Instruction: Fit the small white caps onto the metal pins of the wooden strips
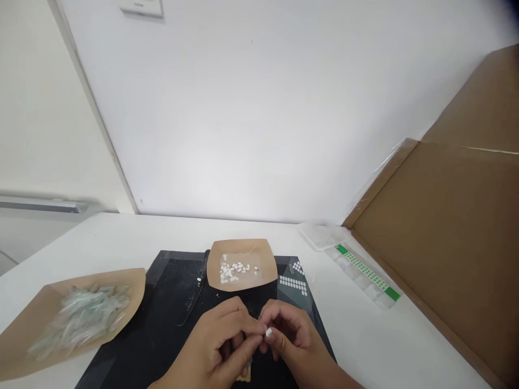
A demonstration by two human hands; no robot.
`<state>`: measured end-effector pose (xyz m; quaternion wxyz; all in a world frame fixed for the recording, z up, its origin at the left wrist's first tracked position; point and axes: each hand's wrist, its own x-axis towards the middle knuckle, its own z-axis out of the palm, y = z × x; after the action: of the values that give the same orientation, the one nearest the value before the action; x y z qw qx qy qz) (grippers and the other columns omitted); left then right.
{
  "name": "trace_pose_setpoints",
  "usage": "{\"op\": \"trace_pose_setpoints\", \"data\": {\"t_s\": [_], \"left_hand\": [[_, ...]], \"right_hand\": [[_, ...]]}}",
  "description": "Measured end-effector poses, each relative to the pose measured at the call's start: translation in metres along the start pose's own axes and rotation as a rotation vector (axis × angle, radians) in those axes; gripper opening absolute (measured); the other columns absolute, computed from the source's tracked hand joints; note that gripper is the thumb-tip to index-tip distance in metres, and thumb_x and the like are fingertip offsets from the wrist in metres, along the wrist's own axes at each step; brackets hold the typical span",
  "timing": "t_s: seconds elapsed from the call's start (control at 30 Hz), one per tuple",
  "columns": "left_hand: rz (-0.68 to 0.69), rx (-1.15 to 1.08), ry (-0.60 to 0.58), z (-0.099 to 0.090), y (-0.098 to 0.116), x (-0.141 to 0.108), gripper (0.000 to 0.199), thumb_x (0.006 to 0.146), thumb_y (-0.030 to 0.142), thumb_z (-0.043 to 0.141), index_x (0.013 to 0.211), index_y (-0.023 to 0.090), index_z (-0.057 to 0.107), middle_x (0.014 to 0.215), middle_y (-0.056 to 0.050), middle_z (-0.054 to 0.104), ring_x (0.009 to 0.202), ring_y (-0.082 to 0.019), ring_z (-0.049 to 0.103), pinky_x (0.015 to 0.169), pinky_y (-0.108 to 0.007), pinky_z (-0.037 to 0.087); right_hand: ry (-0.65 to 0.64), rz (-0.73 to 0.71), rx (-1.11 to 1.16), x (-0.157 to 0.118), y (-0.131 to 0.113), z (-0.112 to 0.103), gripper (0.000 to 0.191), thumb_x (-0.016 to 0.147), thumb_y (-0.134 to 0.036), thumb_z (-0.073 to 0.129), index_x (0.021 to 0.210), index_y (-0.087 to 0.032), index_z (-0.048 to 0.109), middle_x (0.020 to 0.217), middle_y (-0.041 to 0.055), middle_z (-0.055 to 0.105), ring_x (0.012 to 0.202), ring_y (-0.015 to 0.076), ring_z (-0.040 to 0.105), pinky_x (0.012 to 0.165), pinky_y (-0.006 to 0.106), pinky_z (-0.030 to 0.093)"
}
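A small white oval piece (268, 332) shows at the tip of my right thumb. My right hand (294, 335) is closed, its thumb and index finger pinched around that piece. Meeting it fingertip to fingertip, my left hand (225, 340) is closed in a pinch; whatever lies between its fingers is hidden. Beneath the left hand, part of a yellowish item (244, 374) peeks out on the black mat (162, 313). Just beyond the hands stands a brown paper tray (214, 265) with several small white pieces (233, 271) inside.
At left, a larger brown paper tray (34, 302) holds a pile of clear, greenish plastic pieces (87, 310). Sheets of white oval stickers (292, 283) lie on the mat's right side. A green-and-clear plastic strip (367, 273), a clear container (322, 236) and cardboard (446, 243) are farther right.
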<state>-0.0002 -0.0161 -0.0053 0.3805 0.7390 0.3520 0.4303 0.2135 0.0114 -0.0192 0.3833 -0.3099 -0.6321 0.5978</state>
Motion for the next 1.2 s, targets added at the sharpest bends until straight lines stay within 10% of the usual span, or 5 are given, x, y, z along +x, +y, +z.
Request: {"op": "trace_pose_setpoints", "data": {"t_s": [0.53, 1.2], "left_hand": [[0.138, 0.096, 0.129, 0.006, -0.003, -0.001, 0.008, 0.097, 0.016, 0.067, 0.103, 0.020, 0.070, 0.097, -0.006, 0.064, 0.053, -0.005, 0.058, 0.045, -0.013, 0.047], [0.119, 0.060, 0.111, 0.004, -0.002, -0.002, 0.014, 0.099, 0.013, 0.064, 0.107, 0.021, 0.071, 0.103, -0.008, 0.070, 0.055, -0.005, 0.063, 0.044, -0.010, 0.046]], "right_hand": [[0.012, -0.445, -0.592, 0.004, 0.001, -0.012, 0.005, 0.100, -0.029, 0.066, 0.098, -0.025, 0.065, 0.082, 0.0022, 0.068, 0.064, 0.0142, 0.059, 0.055, 0.023, 0.044], [0.023, -0.481, -0.622, 0.001, -0.002, -0.015, 0.025, 0.108, -0.047, 0.057, 0.099, -0.025, 0.063, 0.082, 0.0025, 0.067, 0.067, 0.0156, 0.059, 0.058, 0.024, 0.045]]}}
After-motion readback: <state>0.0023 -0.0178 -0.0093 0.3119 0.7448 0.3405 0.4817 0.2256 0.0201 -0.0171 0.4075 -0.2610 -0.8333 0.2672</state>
